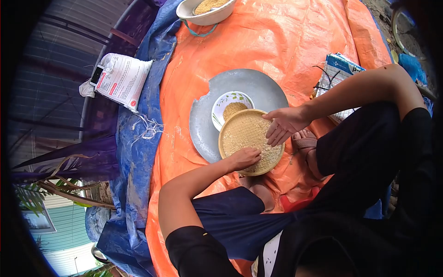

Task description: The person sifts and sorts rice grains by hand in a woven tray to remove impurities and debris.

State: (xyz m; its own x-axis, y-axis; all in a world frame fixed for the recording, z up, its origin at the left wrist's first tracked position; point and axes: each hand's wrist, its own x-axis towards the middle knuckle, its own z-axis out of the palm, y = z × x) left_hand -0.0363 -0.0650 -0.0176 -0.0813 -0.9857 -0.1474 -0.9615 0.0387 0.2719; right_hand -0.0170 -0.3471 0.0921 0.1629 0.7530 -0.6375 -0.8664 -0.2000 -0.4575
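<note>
A round, shallow sieve-like woven tray [224,152] with a yellow rim holds pale broken grain [251,134]. My left hand [247,158] rests on the grain by the tray's lower left edge, its fingers bent and pressed together; whatever is under the fingertips is hidden. Over the upper right rim is my right hand [287,124], palm showing and fingers stretched out, holding nothing. Partly covered by the tray, a white bowl [220,105] with a green leaf pattern contains browner grain [234,110]. Both lie over a large grey metal disc [258,85] with a broken edge.
Orange tarpaulin [194,60] covers the ground, with blue sheeting [138,161] along the left. A white printed sack [123,78] lies there. At the top stands a basin [207,17] of grain. Another bag [339,64] is beyond my right arm. My sandalled foot [307,143] is close by.
</note>
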